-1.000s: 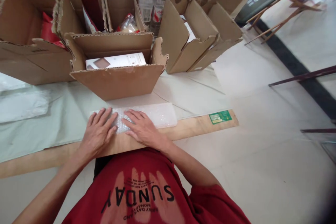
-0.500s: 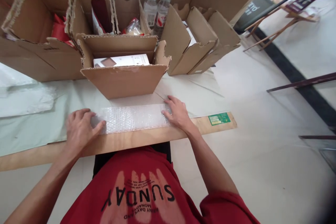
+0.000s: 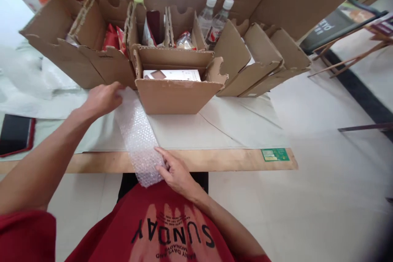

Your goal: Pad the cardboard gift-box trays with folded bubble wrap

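A strip of clear bubble wrap (image 3: 136, 131) slants across the front edge of the table, its near end hanging over the edge by the red shirt. My left hand (image 3: 104, 97) pinches its far end, in front of the cardboard boxes. At the near end, my right hand (image 3: 173, 172) has its thumb and fingers on the right border of the strip, gripping it. Just right of the strip's far end stands a cardboard box (image 3: 172, 97) with a white printed box (image 3: 175, 75) inside.
More cardboard boxes (image 3: 100, 65) with packets line the back, beside two plastic bottles (image 3: 216, 24). White plastic wrapping (image 3: 37, 82) and a dark phone-like device with a red border (image 3: 16, 134) lie at left. A wooden edge (image 3: 227, 159) with a green label runs along the front.
The bubble wrap has turned from lying along the table edge to slanting across it. My left hand has moved away from me, my right hand towards me. The view has shifted left.
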Demonstrator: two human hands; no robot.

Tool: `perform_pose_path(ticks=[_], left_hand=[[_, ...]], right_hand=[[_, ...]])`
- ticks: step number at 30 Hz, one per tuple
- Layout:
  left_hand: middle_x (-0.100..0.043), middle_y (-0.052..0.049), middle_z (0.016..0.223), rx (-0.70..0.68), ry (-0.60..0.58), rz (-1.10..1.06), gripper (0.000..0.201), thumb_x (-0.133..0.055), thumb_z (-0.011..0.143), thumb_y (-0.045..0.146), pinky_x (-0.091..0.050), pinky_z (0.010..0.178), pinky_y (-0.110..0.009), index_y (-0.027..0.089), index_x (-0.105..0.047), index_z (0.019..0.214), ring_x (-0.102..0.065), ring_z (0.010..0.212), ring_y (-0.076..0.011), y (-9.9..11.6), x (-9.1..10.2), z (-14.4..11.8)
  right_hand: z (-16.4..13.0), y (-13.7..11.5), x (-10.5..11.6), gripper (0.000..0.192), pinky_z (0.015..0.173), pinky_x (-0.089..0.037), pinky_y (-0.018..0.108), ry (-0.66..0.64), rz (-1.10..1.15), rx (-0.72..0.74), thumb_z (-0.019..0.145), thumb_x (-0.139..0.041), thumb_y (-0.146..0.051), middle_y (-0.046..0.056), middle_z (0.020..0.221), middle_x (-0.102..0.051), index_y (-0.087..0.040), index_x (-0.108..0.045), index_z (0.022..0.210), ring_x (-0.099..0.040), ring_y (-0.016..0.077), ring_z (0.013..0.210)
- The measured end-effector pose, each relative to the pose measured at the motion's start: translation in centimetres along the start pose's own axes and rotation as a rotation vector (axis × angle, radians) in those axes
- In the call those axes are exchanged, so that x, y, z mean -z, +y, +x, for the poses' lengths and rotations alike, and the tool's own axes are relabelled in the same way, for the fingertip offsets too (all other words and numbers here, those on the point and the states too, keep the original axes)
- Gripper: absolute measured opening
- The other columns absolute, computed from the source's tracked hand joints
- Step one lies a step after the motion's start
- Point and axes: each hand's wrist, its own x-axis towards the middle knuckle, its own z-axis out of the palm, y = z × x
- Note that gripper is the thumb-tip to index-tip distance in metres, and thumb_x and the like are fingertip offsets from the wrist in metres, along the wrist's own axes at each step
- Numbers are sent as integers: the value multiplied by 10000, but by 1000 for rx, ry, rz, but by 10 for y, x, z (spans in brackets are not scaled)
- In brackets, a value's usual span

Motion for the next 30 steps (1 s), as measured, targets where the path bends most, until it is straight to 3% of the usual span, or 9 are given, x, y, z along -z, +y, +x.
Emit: perform_pose_path(ticks=[4, 7, 11, 14, 17, 20, 22, 26, 30], left_hand=[[-700, -47, 1246, -160, 145, -48, 444, -572, 903, 279, -433, 1103, -440, 125, -620, 1317, -590, 1274, -266, 8, -20, 7], [-623, -156, 1425, -266, 338, -171, 444, -561, 907, 240, -380, 1194, -532, 116, -613, 1330, -531, 1380, -317, -5, -35, -55], [-571, -69, 1533, -477, 17, -436, 552, -472, 911, 158, -418, 1205, -500, 295, -555, 1439, -459, 1489, -290, -19, -43, -177], [-584, -116, 1518, -368, 1, -505, 676, -605, 920, 292, -486, 1143, -451, 271, -407, 1567, -521, 1438, -308, -5, -52, -227], [-757, -100, 1151, -67, 139, -563, 530, -595, 949, 372, -577, 947, -371, 203, -538, 1449, -728, 1045, -240, 16, -67, -222], [-748, -54, 899, 200, 122, -565, 569, -554, 923, 419, -575, 788, -360, 133, -564, 1415, -701, 759, -207, 24, -77, -194], [-730, -29, 843, 250, 84, -542, 653, -564, 880, 417, -563, 780, -366, 113, -528, 1457, -677, 718, -205, 23, -79, -181], [-704, -13, 798, 180, 103, -486, 646, -555, 885, 363, -554, 816, -368, 112, -511, 1479, -666, 737, -212, 21, -83, -176], [-705, -91, 931, 32, 294, -331, 508, -556, 954, 337, -544, 861, -416, 111, -572, 1409, -666, 874, -263, 22, -86, -187]], right_hand=[[14, 1, -12, 321, 1037, -506, 398, 23, -23, -2, 932, -576, -187, 87, 1206, -771, -213, -775, 1184, -699, 238, 1122], [9, 0, -5, 266, 834, -536, 349, -54, 128, -128, 933, -611, -260, 80, 1033, -792, -190, -791, 1116, -711, 207, 885], [9, -1, -2, 299, 729, -500, 282, -80, 535, -291, 932, -661, -396, 31, 898, -751, -201, -779, 1126, -642, 137, 730], [21, 0, -7, 386, 728, -506, 270, -77, 740, -332, 915, -681, -510, 20, 828, -723, -192, -764, 1118, -642, 123, 696], [31, 2, -8, 508, 675, -520, 266, -128, 813, -344, 930, -635, -569, 58, 868, -736, -169, -673, 1242, -711, 169, 775], [32, 2, -3, 568, 634, -528, 275, -32, 592, -214, 994, -564, -486, 63, 958, -741, -201, -476, 1478, -704, 164, 750], [31, 2, 2, 515, 715, -558, 316, 75, 241, 12, 1009, -559, -364, 60, 992, -738, -231, -466, 1498, -685, 164, 771], [41, 4, 2, 457, 1033, -492, 470, 50, -514, 498, 947, -601, -151, 156, 1384, -647, -224, -590, 1397, -588, 285, 1270], [61, 10, -5, 330, 1056, -442, 467, -56, -775, 648, 978, -559, -105, 157, 1498, -589, -194, -658, 1281, -476, 296, 1432]])
